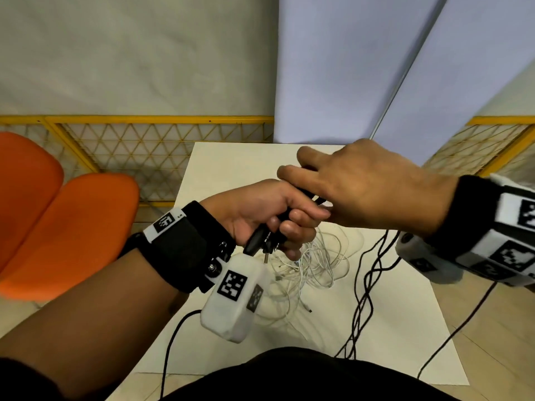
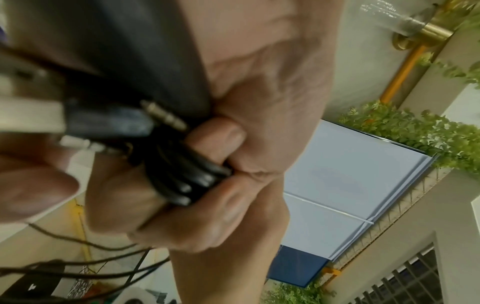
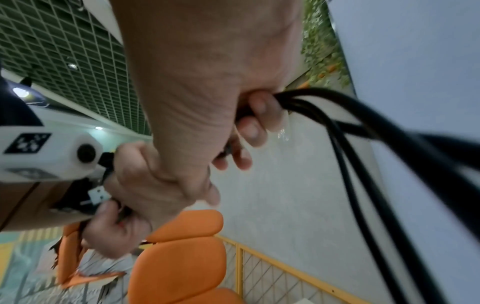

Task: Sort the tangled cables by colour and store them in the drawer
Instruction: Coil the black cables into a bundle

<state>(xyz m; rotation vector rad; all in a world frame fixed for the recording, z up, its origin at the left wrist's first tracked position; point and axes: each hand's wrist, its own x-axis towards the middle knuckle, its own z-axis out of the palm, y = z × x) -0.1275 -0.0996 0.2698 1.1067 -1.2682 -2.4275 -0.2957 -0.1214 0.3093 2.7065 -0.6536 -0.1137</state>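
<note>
Between both hands: black cables (image 1: 308, 198), long axis running from left hand (image 1: 260, 215) grip up to right hand (image 1: 362, 186) grip. Left fist curled round plug ends; right fingers (image 3: 259, 115) curled round strands, slack trailing below. White cables (image 1: 312, 261) on bench (image 1: 231, 160), beneath left grip. No legible writing; drawer unseen.

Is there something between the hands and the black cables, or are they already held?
Nothing stands between them. The left hand grips the plug ends of the black cables, and the right hand holds the same bundle just beyond. The white cables lie apart on the table.
</note>
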